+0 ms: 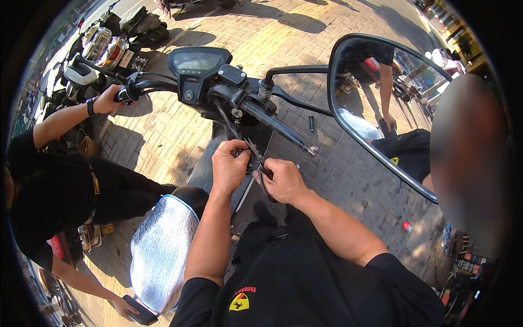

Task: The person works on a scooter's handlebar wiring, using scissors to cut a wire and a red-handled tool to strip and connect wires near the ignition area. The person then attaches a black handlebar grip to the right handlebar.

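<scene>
My left hand [230,166] is closed, pinching a dark cable or wire end next to the bare right handlebar tube [278,126]. In my closed right hand [284,181] is a tool with dark handles and two narrow metal blades, seemingly scissors [258,155]. The blades point up and away, close to the fingers of my left hand. A black cable [227,121] runs down from the handlebar toward both hands. What exactly lies between the fingers is partly hidden.
Left, another person's hand [107,100] holds the left handlebar grip; their other holds a dark flat object [140,310]. A silver-covered seat [163,253] is beside my left arm. A large mirror [381,109] stands at right. A small black cylinder [311,123] lies on the paving.
</scene>
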Motion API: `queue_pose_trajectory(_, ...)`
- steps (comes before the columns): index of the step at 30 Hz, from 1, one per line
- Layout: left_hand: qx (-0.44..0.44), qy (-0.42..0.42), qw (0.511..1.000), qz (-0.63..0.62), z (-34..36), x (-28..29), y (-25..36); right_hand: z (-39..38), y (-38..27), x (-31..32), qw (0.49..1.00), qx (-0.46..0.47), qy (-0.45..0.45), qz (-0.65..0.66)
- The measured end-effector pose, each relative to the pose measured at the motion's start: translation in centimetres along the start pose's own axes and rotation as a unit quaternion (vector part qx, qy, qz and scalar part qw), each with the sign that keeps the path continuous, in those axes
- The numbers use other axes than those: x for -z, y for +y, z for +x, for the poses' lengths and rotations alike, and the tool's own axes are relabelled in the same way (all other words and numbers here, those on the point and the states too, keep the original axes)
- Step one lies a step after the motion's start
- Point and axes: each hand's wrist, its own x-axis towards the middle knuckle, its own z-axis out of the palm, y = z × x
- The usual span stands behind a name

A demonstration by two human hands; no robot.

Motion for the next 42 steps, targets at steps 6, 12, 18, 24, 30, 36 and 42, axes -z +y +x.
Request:
queue_pose_trajectory(6,0.016,-0.006,1.000,0.022,0.1,0.0,0.2,0.0,0.2,0.1,0.999,0.030,0.001,-0.032)
queue_pose_trajectory(12,0.031,-0.004,0.999,0.028,0.4,0.0,-0.2,0.0,0.6,-0.5,0.994,0.053,0.037,-0.088)
queue_pose_trajectory(18,0.040,-0.001,0.999,0.025,0.3,-0.1,0.0,0.0,0.8,-0.4,0.995,0.051,0.040,-0.080)
queue_pose_trajectory(24,0.011,-0.005,1.000,0.023,0.3,-0.3,0.0,0.0,0.8,-0.3,0.995,0.047,0.038,-0.082)
queue_pose_trajectory(30,0.028,0.000,0.999,0.026,0.5,-0.4,-0.4,0.0,0.9,0.1,0.995,0.026,-0.001,-0.094)
queue_pose_trajectory(36,0.037,0.001,0.998,0.049,0.4,-0.3,0.3,0.2,1.0,-0.1,0.997,0.029,-0.004,-0.077)
queue_pose_trajectory(42,0.011,-0.010,1.000,0.028,0.2,-0.4,0.0,-1.2,4.8,0.1,0.988,-0.028,0.148,0.037)
